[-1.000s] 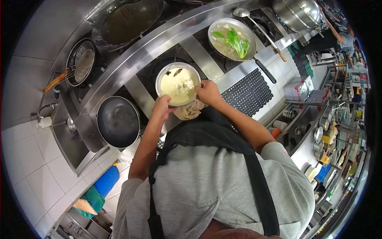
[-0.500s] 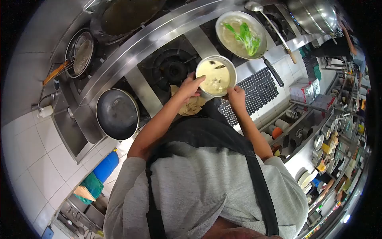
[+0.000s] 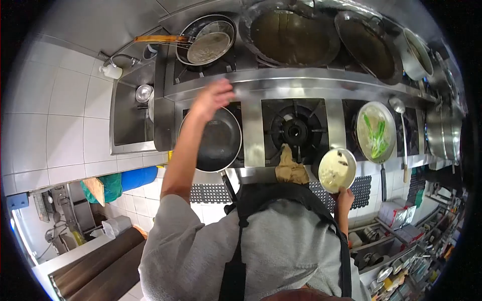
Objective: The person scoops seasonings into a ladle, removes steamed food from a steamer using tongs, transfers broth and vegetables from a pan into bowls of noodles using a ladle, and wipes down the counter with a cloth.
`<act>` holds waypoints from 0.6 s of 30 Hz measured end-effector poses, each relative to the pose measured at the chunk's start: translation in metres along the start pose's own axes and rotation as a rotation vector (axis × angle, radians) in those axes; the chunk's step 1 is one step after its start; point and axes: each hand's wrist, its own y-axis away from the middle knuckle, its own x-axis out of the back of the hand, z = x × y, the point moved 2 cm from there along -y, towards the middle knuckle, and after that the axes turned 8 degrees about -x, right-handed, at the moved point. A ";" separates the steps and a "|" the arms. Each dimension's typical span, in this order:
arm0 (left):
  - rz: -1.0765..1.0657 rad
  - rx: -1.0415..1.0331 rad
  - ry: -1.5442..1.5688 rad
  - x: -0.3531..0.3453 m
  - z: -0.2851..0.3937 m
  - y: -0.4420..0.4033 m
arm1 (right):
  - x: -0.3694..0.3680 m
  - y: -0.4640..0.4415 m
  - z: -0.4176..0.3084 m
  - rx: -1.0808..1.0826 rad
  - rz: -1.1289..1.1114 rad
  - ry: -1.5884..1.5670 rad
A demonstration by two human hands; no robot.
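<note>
Holds a bowl by the rim with the right hand, thumb clamped on and the other fingers mostly hidden. Has the bowl up near the front edge of the stove, between the middle burner and the pan of greens. Has the left hand up over the back left edge of the black pan, fingers a little apart and blurry, with nothing seen in them. Cannot tell about any touch there.

Looks partway along, as a guess. Has creamy liquid with dark bits already in the bowl, and leafy greens already in the pan near the stove's front right. Has the bowl not yet set down. Cannot see any plated food near the hands. Cannot tell the number of jobs left.

Farther out, has a crumpled cloth on the front edge, by the middle burner. Has a ladle just right of the greens, handle poking past the front edge. At the back left corner, has a strainer in a dark pan. Has a big wok along the back edge, and a sink past the left edge.
</note>
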 end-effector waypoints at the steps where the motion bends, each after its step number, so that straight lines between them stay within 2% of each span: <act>1: 0.104 -0.059 0.108 0.036 0.012 -0.022 | -0.003 0.005 -0.005 0.014 -0.002 0.004; 4: 0.383 -0.158 0.406 0.128 0.046 -0.088 | -0.010 0.031 -0.031 -0.061 0.002 -0.077; 6: 0.459 -0.256 0.554 0.163 0.061 -0.118 | -0.005 0.035 -0.034 -0.061 -0.012 0.066; 8: 0.458 -0.267 0.640 0.198 0.065 -0.154 | -0.003 0.038 -0.039 -0.081 -0.011 0.045; 10: 0.508 -0.279 0.853 0.215 0.071 -0.186 | 0.001 0.040 -0.035 -0.103 -0.004 0.017; 11: 0.558 -0.273 0.897 0.222 0.074 -0.201 | 0.004 0.040 -0.031 0.111 -0.037 0.147; 12: 0.544 -0.275 0.903 0.229 0.078 -0.213 | 0.005 0.039 -0.031 0.172 -0.050 0.202; 14: 0.271 -0.335 1.052 0.239 0.083 -0.232 | 0.006 0.038 -0.030 0.296 -0.067 0.308; 15: 0.350 -0.259 1.114 0.241 0.089 -0.239 | 0.008 0.040 -0.033 0.316 -0.059 0.350; 16: 0.338 -0.329 1.031 0.248 0.088 -0.247 | 0.009 0.041 -0.034 0.347 -0.042 0.363; 18: 0.356 -0.270 1.014 0.263 0.090 -0.244 | 0.016 0.042 -0.030 0.409 -0.004 0.389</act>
